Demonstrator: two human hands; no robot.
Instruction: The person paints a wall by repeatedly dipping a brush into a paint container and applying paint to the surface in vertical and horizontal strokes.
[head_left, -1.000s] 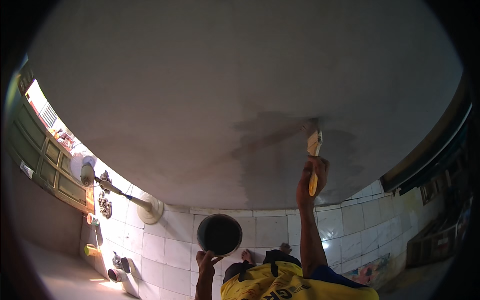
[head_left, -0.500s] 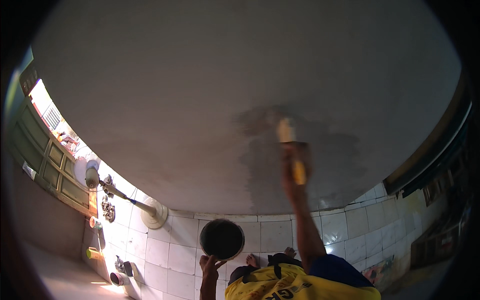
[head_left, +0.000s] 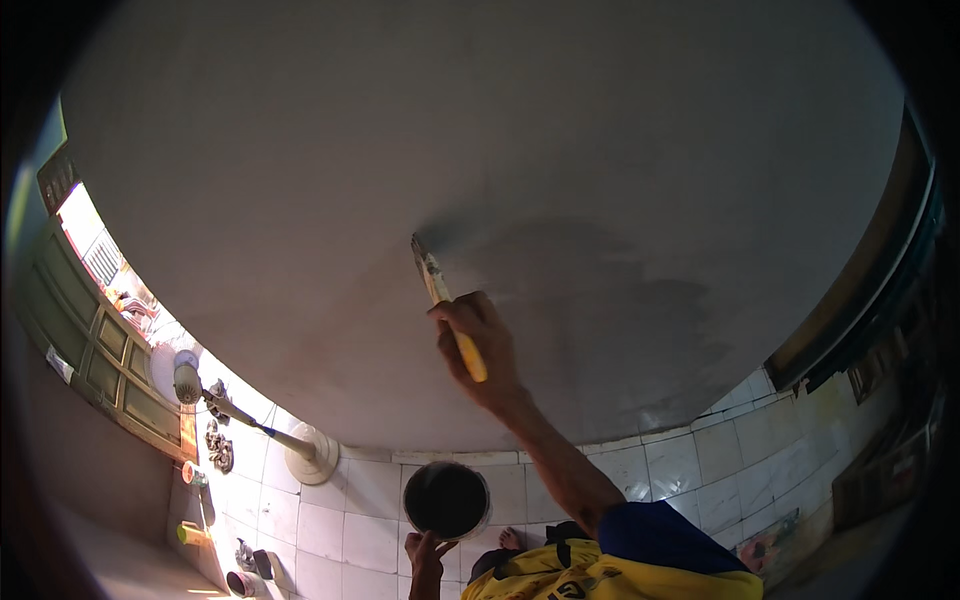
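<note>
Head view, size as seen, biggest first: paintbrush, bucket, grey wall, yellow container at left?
1. Grey wall
2. Bucket
3. Paintbrush, partly hidden by the fingers
4. Yellow container; it looks farther away, so true size is unsure.

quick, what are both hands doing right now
Left hand: closed, holding a round, dark-looking bucket by its rim.
Right hand: closed, holding a flat, yellow-handled paintbrush.
</note>
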